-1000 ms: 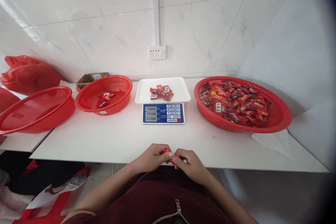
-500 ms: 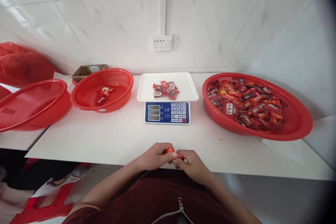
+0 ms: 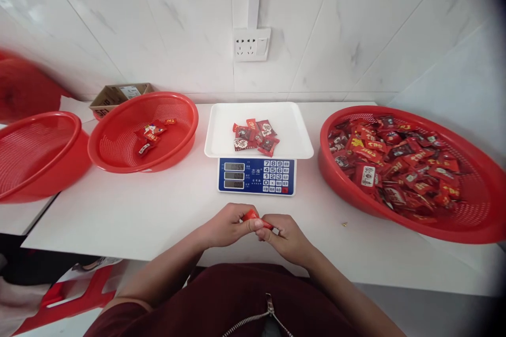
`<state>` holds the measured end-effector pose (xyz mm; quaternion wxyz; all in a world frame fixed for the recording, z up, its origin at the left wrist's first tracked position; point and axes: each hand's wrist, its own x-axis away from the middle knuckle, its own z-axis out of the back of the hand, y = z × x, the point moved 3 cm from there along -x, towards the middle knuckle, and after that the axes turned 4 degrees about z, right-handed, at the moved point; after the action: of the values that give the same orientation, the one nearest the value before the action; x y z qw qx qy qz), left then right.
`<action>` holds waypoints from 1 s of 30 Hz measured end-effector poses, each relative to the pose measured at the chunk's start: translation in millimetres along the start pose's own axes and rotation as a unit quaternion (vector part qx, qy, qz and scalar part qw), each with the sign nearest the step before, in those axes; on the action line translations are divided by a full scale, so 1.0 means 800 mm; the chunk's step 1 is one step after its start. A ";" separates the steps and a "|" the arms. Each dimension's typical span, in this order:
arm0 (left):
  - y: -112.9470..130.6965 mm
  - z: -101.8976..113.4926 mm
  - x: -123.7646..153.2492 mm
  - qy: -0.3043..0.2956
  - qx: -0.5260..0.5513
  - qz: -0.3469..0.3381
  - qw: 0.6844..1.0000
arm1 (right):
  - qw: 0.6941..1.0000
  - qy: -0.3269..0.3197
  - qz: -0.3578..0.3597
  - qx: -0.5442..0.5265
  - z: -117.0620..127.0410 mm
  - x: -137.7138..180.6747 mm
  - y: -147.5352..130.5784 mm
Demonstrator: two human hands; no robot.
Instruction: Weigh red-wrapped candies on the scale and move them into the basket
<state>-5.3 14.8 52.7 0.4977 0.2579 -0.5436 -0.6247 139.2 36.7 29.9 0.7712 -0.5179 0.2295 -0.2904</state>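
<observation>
My left hand point(image 3: 233, 225) and my right hand point(image 3: 283, 237) meet near the table's front edge, thumbs close together. Both are closed on a small red wrapped candy point(image 3: 250, 215), whose ends show between the fingers. Just beyond them stands a digital scale point(image 3: 256, 177) with a blue keypad panel. On the scale's white tray point(image 3: 221, 131) lies a little pile of red and dark wrapped candies point(image 3: 256, 136). To the right, a big red basket point(image 3: 348, 189) holds many wrapped candies.
Left of the scale, a red basket point(image 3: 106, 155) contains a few packets point(image 3: 152, 134); another red basket point(image 3: 43, 179) stands farther left. A cardboard box point(image 3: 114, 96) is behind. A tiny gold scrap point(image 3: 344, 224) lies on the white table point(image 3: 166, 216). Someone's leg point(image 3: 19, 295) shows lower left.
The view has shifted closer to the table, so the baskets sit wider apart. Both hands keep hold of the red candy, with only slight finger movement. The pile on the scale looks the same.
</observation>
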 end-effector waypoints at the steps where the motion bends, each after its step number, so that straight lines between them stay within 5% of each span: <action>1: 0.005 0.009 -0.004 0.016 -0.039 -0.016 0.999 | 1.000 0.012 -0.002 -0.004 0.003 -0.003 0.001; 4: 0.024 0.045 -0.021 0.123 -0.155 -0.067 0.978 | 0.997 0.061 -0.025 -0.041 0.010 -0.011 0.009; 8: 0.056 0.093 -0.058 0.246 -0.306 -0.132 0.910 | 0.988 0.105 -0.053 -0.100 0.013 -0.018 0.024; 11: 0.070 0.109 -0.102 0.208 -0.383 -0.165 0.885 | 0.985 0.104 -0.061 -0.122 0.009 -0.021 0.034; 15: 0.072 0.115 -0.156 0.144 -0.455 -0.125 0.870 | 0.985 0.086 -0.065 -0.133 0.006 -0.021 0.038; 20: 0.069 0.109 -0.185 0.090 -0.500 -0.107 0.855 | 0.987 0.079 -0.059 -0.130 0.012 -0.016 0.033; 30: 0.080 0.128 -0.176 0.201 -0.419 -0.107 0.879 | 0.981 0.082 -0.062 -0.162 0.018 -0.012 0.032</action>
<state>-19.6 190.5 110.2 0.5878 0.2016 -0.0880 -0.7785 147.0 59.9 11.8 0.6364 -0.6235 0.3031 -0.3383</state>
